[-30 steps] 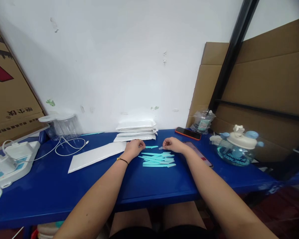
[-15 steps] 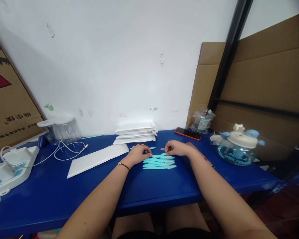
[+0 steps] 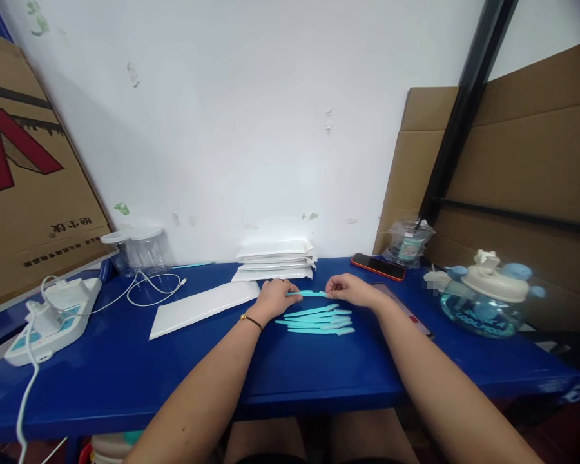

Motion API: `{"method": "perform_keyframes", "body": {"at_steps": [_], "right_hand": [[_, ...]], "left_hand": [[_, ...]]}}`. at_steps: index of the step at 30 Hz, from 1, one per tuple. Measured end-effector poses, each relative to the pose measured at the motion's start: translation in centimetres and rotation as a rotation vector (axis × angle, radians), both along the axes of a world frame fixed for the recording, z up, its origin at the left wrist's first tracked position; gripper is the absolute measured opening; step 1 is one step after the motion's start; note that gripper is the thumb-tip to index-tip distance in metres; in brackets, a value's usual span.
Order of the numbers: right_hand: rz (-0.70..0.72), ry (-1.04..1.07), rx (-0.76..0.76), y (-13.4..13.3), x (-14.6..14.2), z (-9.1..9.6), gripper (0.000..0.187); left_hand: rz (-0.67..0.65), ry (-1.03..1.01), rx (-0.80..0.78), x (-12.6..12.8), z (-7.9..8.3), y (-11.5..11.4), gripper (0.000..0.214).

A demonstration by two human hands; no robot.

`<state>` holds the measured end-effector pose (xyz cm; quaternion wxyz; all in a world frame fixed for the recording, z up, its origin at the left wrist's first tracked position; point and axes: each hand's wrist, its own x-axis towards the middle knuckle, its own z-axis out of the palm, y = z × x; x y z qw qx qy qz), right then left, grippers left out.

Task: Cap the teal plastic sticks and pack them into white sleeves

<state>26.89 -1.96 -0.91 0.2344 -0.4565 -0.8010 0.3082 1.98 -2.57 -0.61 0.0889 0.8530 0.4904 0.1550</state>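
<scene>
A teal eyebrow razor (image 3: 312, 294) is stretched level between my hands, just above the tabletop. Closed around its left end is my left hand (image 3: 276, 298), with a dark bracelet at the wrist and a ring on a finger. The fingers of my right hand (image 3: 348, 290) pinch the razor's other end, where the pale cap is. Nearer to me, several more teal razors (image 3: 314, 320) lie in a loose pile, roughly side by side with their heads to the right. A flat white padded mailer (image 3: 198, 311) lies left of my left hand.
More white mailers (image 3: 275, 256) are stacked by the wall. Two phones, one red-edged (image 3: 377, 267) and one (image 3: 408, 310) beside my right forearm, lie right. A water bottle (image 3: 488, 303) stands farther right. Left are a power strip (image 3: 53, 322), cable and clear jars (image 3: 147, 250).
Both hands have moved slightly back from the pile, and a single razor now spans between them. The pile lies more exposed. The whole view has shifted a little left.
</scene>
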Motion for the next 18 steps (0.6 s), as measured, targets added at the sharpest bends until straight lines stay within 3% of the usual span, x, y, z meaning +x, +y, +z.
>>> {"method": "perform_keyframes", "body": {"at_steps": [4, 11, 18], "right_hand": [[-0.051, -0.048, 0.029, 0.6, 0.6, -0.6, 0.016], [0.019, 0.044, 0.043, -0.1, -0.8, -0.4, 0.032], [-0.113, -0.083, 0.166, 0.5, 0.8, -0.5, 0.029]], "left_hand": [[0.08, -0.016, -0.029, -1.1, 0.1, 0.7, 0.028], [0.003, -0.17, -0.185, -1.7, -0.5, 1.3, 0.038], [0.127, -0.068, -0.068, -2.7, -0.8, 2.0, 0.026]]}}
